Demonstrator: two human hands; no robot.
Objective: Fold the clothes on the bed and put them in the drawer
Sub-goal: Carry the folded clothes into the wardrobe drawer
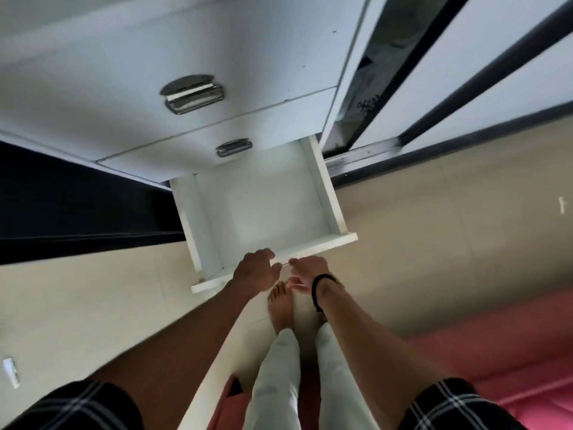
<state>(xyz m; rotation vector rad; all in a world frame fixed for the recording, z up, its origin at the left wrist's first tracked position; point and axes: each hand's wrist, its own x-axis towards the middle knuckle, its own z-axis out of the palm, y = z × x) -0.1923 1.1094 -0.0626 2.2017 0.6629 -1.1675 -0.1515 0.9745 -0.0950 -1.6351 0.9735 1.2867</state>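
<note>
Both my left hand point(255, 271) and right hand point(310, 270) curl over the open bottom drawer point(263, 212) front, pinching its handle. No clothes in view; I'd pull evenly so it doesn't jam.

Beige tiled floor point(434, 243) runs beneath a white cabinet point(186, 41) with metal recessed handles point(192, 94); sliding wardrobe doors point(496, 72) have dark frames; light is dim.

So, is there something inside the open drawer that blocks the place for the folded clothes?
Nothing visible does. The bottom drawer is pulled out and its white floor shows bare. Both hands are at its front edge: the left hand and the right hand. No clothes are held in this view.
</note>
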